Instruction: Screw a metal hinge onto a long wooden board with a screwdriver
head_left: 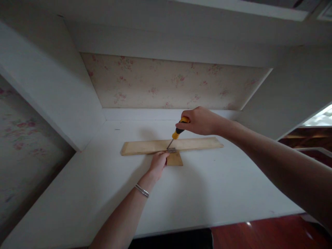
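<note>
My right hand (pixel 198 120) is closed around the yellow and black handle of a screwdriver (pixel 178 128). The screwdriver slants down to the left, its tip at a small metal hinge (pixel 171 150). That hinge lies across the joint between a long wooden board (pixel 197 143) and a short wooden piece (pixel 175 159). My left hand (pixel 158 162), with a silver bangle at the wrist, grips the short piece's left side near the hinge. Its fingers are partly hidden under the wood. Whether the tip sits in a screw is too small to tell.
The boards rest on a white desk surface (pixel 228 186) inside a white frame. A side panel (pixel 57 86) rises at the left, and a shelf (pixel 181 38) hangs overhead. Floral wallpaper (pixel 166 83) covers the back. Reddish floor (pixel 259 233) shows past the front edge.
</note>
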Tool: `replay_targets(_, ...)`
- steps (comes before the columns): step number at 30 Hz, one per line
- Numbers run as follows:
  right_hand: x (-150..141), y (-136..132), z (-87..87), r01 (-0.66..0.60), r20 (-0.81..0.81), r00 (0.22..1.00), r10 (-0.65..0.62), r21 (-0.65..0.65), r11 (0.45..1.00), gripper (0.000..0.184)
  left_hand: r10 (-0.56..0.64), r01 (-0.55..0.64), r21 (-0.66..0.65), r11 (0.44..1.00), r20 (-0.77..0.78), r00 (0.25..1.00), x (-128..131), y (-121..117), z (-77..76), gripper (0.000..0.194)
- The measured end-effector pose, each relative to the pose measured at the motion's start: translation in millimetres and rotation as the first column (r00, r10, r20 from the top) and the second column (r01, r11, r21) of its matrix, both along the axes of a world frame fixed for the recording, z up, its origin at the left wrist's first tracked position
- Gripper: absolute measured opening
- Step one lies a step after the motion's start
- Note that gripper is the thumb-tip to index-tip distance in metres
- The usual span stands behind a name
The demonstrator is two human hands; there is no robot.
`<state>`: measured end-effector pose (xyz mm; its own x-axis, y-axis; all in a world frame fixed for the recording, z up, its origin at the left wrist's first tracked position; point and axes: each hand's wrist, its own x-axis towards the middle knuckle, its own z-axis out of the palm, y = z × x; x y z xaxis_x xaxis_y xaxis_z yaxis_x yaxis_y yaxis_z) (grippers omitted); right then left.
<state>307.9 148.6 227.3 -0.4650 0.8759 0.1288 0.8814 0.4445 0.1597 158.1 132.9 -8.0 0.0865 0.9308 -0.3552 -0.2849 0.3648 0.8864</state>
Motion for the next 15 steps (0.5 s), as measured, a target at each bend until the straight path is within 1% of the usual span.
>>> replay_targets(3,3,-3,-1.4,-0.002,-0.034,0.999,0.002,-0.01,1.0,0.044,-0.073,0.072,0.023,0.997,0.019,0.997,-2,-2,-0.6,0.012)
replay_targets(5,4,-5,-2.6,-0.01,-0.028,1.0,0.01,-0.014,1.0,0.043,-0.095,0.093,0.03,0.995,0.04,0.995,-3,-4,-0.7,0.014)
replay_targets(12,2,-8,-4.2,-0.108,0.054,0.992,0.11,-0.051,0.993,0.036,-0.105,0.106,0.0,0.994,0.104,0.989,-3,-4,2.7,0.019)
replay_targets(15,0,-12,-2.0,-0.114,0.065,0.991,0.119,-0.065,0.991,0.034,-0.104,0.104,0.003,0.995,0.116,0.988,-3,-4,2.1,0.018)
